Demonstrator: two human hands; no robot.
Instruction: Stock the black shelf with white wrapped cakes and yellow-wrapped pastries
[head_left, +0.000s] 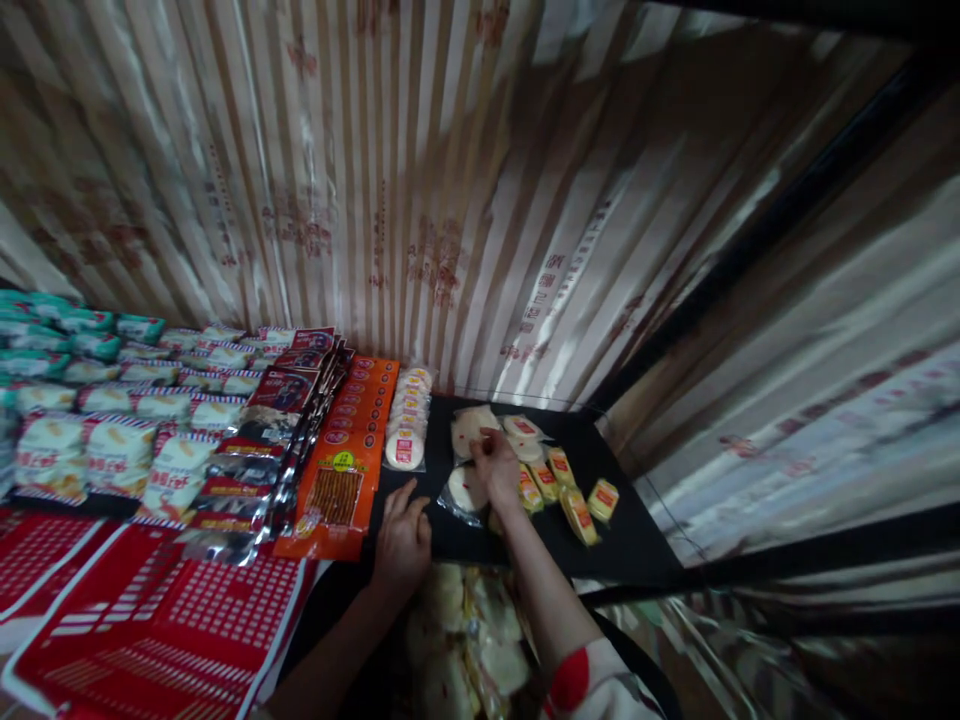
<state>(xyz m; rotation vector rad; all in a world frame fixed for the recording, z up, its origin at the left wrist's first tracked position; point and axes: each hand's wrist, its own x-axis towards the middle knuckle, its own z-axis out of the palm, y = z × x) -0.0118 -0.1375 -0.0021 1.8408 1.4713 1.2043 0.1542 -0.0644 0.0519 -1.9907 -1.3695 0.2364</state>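
Note:
My right hand (496, 468) reaches over the black shelf (450, 540), its fingers pinched at the edge of a clear-wrapped round white cake (469, 428). Just below it lies another wrapped white cake (466, 490), and a third with a red label (523, 428) is behind to the right. My left hand (405, 532) rests near the shelf's front edge, fingers apart and seemingly holding nothing. An upright row of wrapped white cakes (406, 450) stands ahead of it. Several small yellow packets (576, 512) lie scattered right of my right hand.
Orange snack bags (337, 490), dark red and silver packets (255, 450) and rows of white bags (120, 450) fill the shelf's left. Red baskets (150, 620) are at lower left. Below my hands sits a container of wrapped pale items (495, 650). Striped plastic sheeting (375, 150) hangs behind.

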